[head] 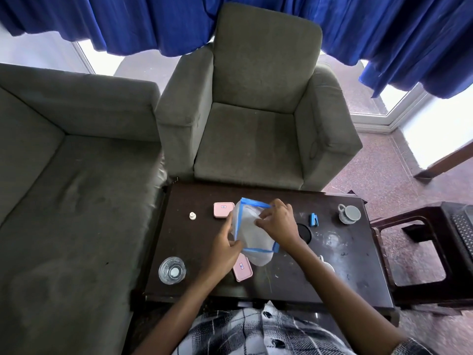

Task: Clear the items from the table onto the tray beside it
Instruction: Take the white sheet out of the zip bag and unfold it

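Observation:
A translucent container with a blue rim (249, 234) is held tilted above the middle of the dark table (358, 275). My left hand (225, 248) grips its near left edge. My right hand (277, 222) grips its far right side. One pink box (223, 209) lies just behind the container, and another pink box (242, 269) lies under my left hand's side. A small white cap (192, 216) sits at the far left. A blue stapler (314, 219) and a grey cup (348, 213) stand to the right. A black round lid (304, 232) lies partly behind my right wrist.
A glass tumbler (172, 270) stands at the table's left edge beside the grey sofa (64, 201). A grey armchair (256, 124) is behind the table. A dark stool (422, 249) with a dark meshed object (462, 226) on it stands to the right.

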